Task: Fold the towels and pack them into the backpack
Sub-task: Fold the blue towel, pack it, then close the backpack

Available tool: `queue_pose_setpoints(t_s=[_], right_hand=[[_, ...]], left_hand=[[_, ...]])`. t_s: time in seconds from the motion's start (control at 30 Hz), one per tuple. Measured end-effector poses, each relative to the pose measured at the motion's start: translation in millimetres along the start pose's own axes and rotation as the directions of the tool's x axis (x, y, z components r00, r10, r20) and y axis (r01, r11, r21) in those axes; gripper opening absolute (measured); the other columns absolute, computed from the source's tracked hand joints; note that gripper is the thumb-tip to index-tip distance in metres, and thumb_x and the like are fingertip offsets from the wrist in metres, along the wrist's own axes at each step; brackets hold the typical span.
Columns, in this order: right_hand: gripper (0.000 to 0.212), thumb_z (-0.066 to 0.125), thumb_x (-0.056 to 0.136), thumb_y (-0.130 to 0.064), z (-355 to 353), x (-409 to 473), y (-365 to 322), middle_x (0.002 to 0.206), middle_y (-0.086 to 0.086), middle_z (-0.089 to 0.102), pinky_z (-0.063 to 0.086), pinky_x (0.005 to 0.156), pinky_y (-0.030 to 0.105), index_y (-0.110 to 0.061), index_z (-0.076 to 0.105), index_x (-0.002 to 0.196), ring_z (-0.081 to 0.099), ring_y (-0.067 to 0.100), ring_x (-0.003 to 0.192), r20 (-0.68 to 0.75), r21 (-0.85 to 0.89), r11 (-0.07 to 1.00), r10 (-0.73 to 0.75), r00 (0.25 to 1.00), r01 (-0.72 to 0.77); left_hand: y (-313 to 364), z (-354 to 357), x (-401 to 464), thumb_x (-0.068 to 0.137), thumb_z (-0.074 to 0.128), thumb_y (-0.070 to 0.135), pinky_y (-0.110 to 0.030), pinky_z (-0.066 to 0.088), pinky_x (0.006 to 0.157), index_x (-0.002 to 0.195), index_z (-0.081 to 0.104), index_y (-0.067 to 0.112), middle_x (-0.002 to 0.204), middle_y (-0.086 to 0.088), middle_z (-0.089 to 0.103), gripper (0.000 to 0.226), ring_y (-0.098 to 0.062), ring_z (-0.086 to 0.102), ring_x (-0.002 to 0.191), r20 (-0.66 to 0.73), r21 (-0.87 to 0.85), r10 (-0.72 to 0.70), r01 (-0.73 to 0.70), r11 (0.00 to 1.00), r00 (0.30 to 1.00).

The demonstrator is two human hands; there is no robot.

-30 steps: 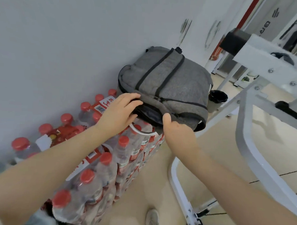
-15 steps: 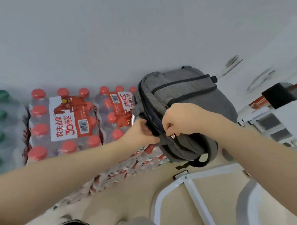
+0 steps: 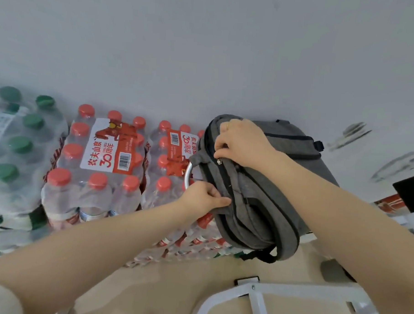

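Note:
A grey backpack (image 3: 266,195) with black zip lines lies on top of stacked water-bottle packs against the wall. My right hand (image 3: 242,144) pinches a metal zip pull (image 3: 219,161) near the bag's top corner. My left hand (image 3: 204,197) grips the bag's near fabric edge, beside a silver ring handle (image 3: 188,175). No towel is in view.
Shrink-wrapped packs of red-capped bottles (image 3: 99,166) and green-capped bottles (image 3: 14,143) fill the left. A grey wall (image 3: 206,50) stands behind. A white metal frame (image 3: 278,300) sits low right on the beige floor (image 3: 160,285).
My view has swung left and closer. My right hand has travelled up along the zip toward the bag's top corner; my left hand holds the bag lower down.

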State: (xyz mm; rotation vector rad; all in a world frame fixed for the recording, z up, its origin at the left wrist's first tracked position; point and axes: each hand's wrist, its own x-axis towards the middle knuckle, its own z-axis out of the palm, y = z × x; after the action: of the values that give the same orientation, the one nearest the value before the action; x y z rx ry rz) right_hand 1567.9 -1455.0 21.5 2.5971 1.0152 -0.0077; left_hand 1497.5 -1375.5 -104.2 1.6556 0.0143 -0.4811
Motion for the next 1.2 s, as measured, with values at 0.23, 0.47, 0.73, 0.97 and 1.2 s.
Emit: queue_pose_setpoints(t_s=[0.23,0.47,0.73,0.97,1.2], right_hand=[[0.025,0.058,0.087,-0.036,10.9,43.6,11.7,0.09,0.0,0.061,0.032,0.072,0.027,-0.015,0.071,0.092,0.056,0.021,0.091,-0.076,0.145,0.969,0.213,0.974,-0.2],[0.005,0.073,0.076,-0.019,-3.8,50.7,25.8,0.061,-0.017,0.054,0.035,0.051,0.007,-0.014,0.072,0.077,0.05,-0.004,0.055,0.213,0.572,0.744,0.273,0.938,-0.346],[0.014,0.067,0.08,-0.03,14.0,77.8,29.0,0.068,-0.014,0.055,0.039,0.062,0.026,-0.016,0.071,0.079,0.048,0.005,0.063,0.152,0.441,0.797,0.386,0.91,-0.412],[0.02,0.069,0.079,-0.025,32.2,114.4,88.6,0.08,0.005,0.06,0.046,0.071,0.031,-0.006,0.07,0.084,0.055,0.02,0.08,0.145,0.434,0.696,0.572,0.807,-0.571],[0.026,0.07,0.078,-0.026,62.9,90.2,150.5,0.093,0.013,0.065,0.048,0.076,0.032,-0.001,0.067,0.088,0.061,0.029,0.095,0.277,0.501,0.502,0.679,0.68,-0.705]], left_hand=[[6.3,-34.9,4.2,0.087,0.062,0.027,-0.03,0.053,0.078,0.072,0.06,0.018,0.081,-0.002,0.064,0.017,-0.017,0.061,0.081,0.093,0.098,0.002,-0.011,0.995,0.996],[50.1,-98.4,52.1,0.08,0.065,0.045,-0.025,0.049,0.065,0.102,0.046,0.015,0.088,0.0,0.063,0.041,-0.014,0.064,0.071,-0.052,0.079,0.099,-0.095,0.992,0.994],[45.3,-85.7,87.1,0.078,0.071,0.033,-0.033,0.054,0.068,0.087,0.051,0.015,0.068,0.0,0.065,0.028,-0.012,0.063,0.059,0.079,0.049,0.131,-0.135,0.99,0.988],[41.1,-92.3,102.4,0.083,0.066,0.018,-0.022,0.051,0.059,0.078,0.051,0.01,0.075,-0.01,0.067,0.018,-0.01,0.062,0.055,0.147,0.09,0.123,-0.138,0.986,0.981],[34.7,-94.2,109.7,0.084,0.065,0.011,-0.03,0.047,0.066,0.064,0.046,0.016,0.08,-0.004,0.062,0.029,-0.017,0.064,0.063,0.155,0.085,0.089,-0.103,0.991,0.984]])
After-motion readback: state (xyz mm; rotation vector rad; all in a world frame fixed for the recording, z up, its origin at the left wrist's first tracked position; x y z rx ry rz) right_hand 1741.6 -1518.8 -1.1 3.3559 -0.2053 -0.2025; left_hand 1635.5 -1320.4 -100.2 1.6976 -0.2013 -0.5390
